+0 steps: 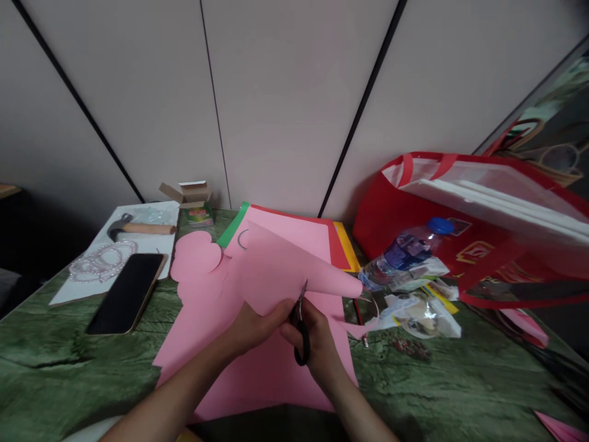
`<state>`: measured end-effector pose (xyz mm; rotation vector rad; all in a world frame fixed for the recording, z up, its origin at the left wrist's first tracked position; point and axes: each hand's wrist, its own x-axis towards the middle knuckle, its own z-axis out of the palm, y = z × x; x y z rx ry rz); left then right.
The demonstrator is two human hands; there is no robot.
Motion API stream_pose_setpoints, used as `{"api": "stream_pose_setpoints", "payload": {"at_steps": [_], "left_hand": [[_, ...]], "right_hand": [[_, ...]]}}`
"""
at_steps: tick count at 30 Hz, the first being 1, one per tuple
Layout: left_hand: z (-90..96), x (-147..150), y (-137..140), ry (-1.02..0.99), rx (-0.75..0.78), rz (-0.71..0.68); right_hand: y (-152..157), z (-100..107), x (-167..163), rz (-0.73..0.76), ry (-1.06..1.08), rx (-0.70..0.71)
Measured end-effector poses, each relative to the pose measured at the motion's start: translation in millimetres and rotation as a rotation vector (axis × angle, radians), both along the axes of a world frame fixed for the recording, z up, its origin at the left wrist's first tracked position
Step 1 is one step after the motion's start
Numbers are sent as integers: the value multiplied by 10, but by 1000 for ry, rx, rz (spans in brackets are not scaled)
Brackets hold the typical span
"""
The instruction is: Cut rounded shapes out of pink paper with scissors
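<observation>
While a curled pink sheet (280,270) is pinched along its near edge by the left hand (264,322), a pair of scissors (300,307) is gripped in the right hand (317,337), its black handles enclosed by the fingers and its blades pointed away from the body, at the edge of the sheet. Whether paper is caught between the blades cannot be told. The curled sheet is held above a spread of pink paper (257,383), which is laid in the middle of the green table (46,374). Beyond it, green, red and yellow edges are exposed under more pink. To the left, a phone (127,293) is placed beside a white board (154,245), on which a hammer (150,229) and strung beads (102,263) are laid. To the right, a tilted bottle (396,255) is seen near a red bag (375,212).
</observation>
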<state>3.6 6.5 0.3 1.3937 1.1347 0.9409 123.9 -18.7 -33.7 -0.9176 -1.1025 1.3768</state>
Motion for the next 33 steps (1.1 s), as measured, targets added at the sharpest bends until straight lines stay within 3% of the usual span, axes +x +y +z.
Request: {"api": "stream_pose_setpoints", "payload": {"at_steps": [14, 33], "left_hand": [[-39, 22, -14, -16, 1, -17], [-36, 0, -1, -40, -13, -15]], "right_hand": [[6, -27, 5, -44, -38, 13], [5, 12, 30, 8, -26, 13]]}}
